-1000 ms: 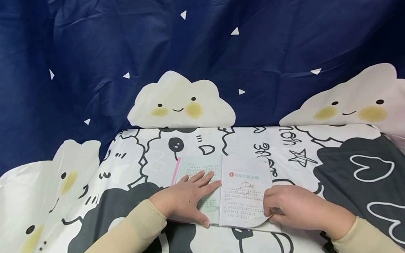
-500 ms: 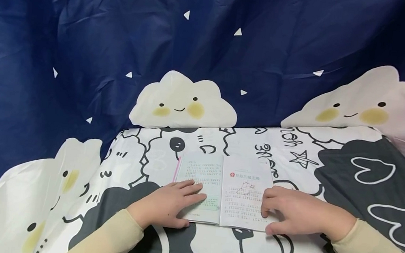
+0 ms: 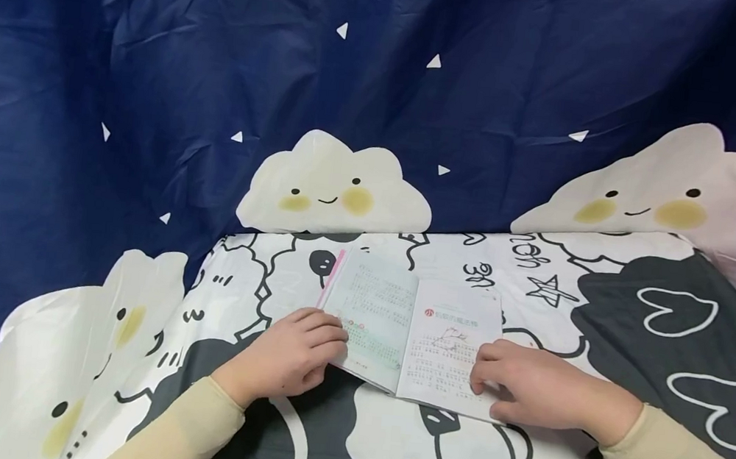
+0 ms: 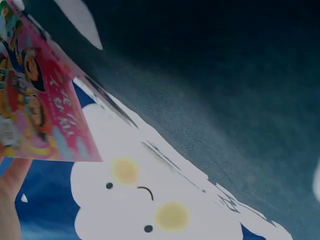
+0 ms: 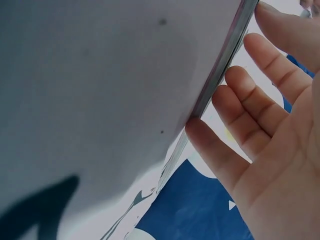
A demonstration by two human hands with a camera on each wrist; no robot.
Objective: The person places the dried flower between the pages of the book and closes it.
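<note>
An open book (image 3: 378, 297) with printed text on both pages lies on the cloth in the head view. Its left half is tipped up and turned askew. My left hand (image 3: 290, 351) grips the lower left edge, fingers curled over the page. From the left wrist view, the raised pink picture cover (image 4: 47, 107) shows above part of that hand. My right hand (image 3: 536, 382) rests on the lower right corner of the right page. In the right wrist view its fingers (image 5: 245, 122) reach loosely to the book's side edge (image 5: 220, 65).
Black-and-white patterned cloth (image 3: 400, 447) covers the surface beneath the book. Behind it hangs a dark blue curtain (image 3: 383, 68) with white triangles. Smiling clouds (image 3: 339, 182) are printed along the curtain's lower part.
My left hand has slid from flat on the left page to its outer edge and grips it, tilting that half up. My right hand has let go of the lifted page corner, which lies flat.
</note>
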